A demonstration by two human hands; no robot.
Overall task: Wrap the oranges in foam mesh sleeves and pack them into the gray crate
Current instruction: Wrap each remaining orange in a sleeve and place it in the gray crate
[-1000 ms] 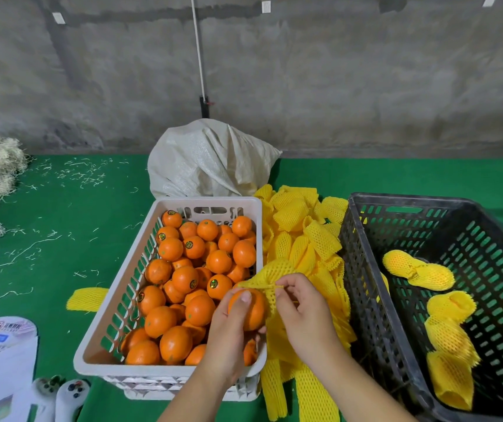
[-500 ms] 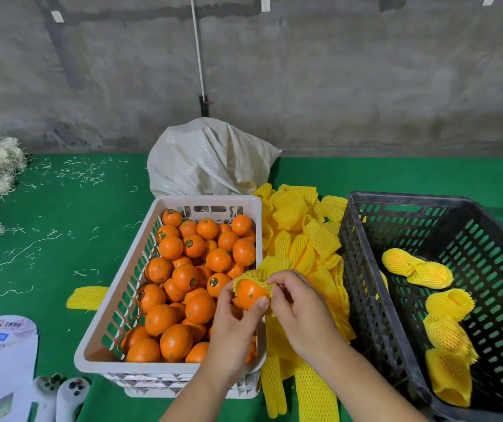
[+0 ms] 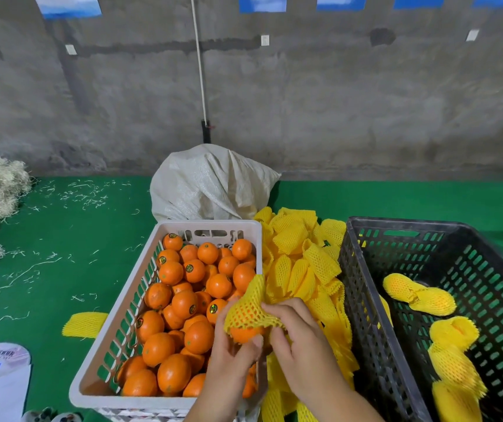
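1 head-worn wide-angle view faces forward and down, close above the hands, table (image 3: 61, 269) ahead, wall (image 3: 335, 102) beyond.

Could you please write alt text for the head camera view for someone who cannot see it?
Two hands, left hand and right hand, pull a yellow foam mesh sleeve over an orange. A white crate of oranges sits left, loose sleeves in the middle, a gray crate with wrapped fruit right.
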